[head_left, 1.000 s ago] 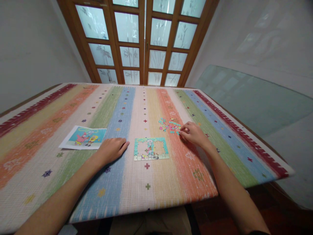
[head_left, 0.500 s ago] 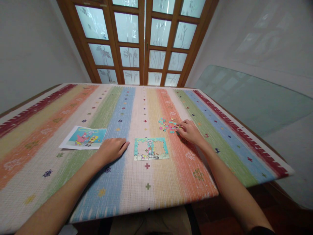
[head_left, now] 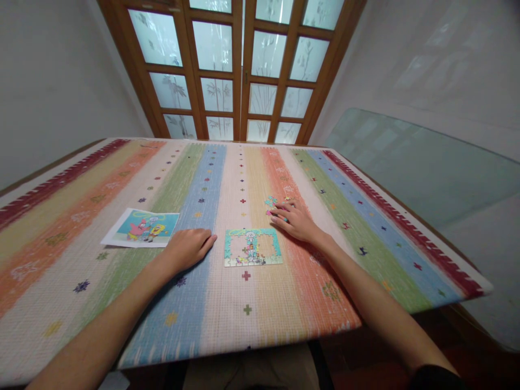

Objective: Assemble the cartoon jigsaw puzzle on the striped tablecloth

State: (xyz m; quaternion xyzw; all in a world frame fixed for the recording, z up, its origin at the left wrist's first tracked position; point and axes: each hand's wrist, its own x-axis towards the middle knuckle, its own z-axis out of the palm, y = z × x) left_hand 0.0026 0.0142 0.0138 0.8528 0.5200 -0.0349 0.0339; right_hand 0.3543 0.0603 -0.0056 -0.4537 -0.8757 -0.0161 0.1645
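My left hand (head_left: 190, 248) lies on the striped tablecloth with its fingers curled in, nothing showing in it. It sits between a printed cartoon picture (head_left: 143, 227) and a partly assembled jigsaw puzzle (head_left: 252, 260). The puzzle's frame and a middle strip are joined, with gaps left and right of the strip. Over a small pile of loose jigsaw pieces (head_left: 270, 201) is my right hand (head_left: 296, 221), fingers stretched out and somewhat apart. The hand hides much of the pile, and its fingertips appear to touch pieces.
The table (head_left: 247, 309) has a striped cloth, its near edge just before my body. A glass panel (head_left: 422, 157) leans by the right wall. Wooden doors with frosted panes (head_left: 219, 95) stand behind the table.
My right hand has moved left over the loose pieces, and its fingers have gone from pinched together to spread. My left hand, the picture and the puzzle have stayed put.
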